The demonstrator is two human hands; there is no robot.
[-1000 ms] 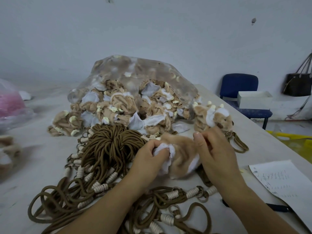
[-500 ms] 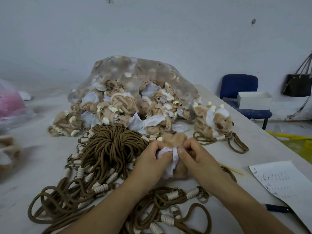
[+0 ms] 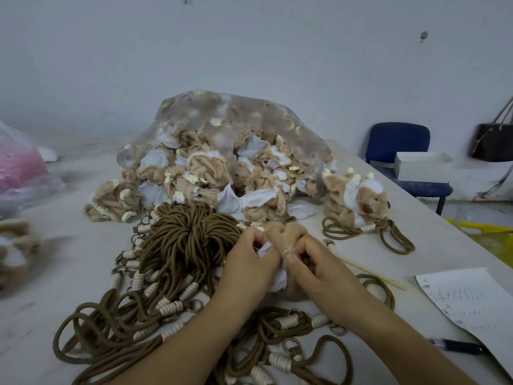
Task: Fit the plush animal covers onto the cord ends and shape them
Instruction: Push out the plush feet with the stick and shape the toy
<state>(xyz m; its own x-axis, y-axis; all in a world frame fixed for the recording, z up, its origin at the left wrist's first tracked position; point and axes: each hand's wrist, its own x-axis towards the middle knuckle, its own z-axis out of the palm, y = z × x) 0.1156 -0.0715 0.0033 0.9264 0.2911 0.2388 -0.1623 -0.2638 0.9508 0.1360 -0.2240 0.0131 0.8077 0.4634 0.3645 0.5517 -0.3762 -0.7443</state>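
Both hands curl tight on the plush cover (image 3: 283, 232)! Left hand (image 3: 249, 262) and right hand (image 3: 319, 265) pinch it just beside the cord bundle (image 3: 188, 237).

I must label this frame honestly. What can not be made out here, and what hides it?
Head view only.
Plush cover: mostly hidden by the left hand and right hand; any cord end inside is unseen.
Paper: writing too small; cut by the right edge.
Pen: one end under the paper.
Plush piece at the left edge: blurred, cut off.
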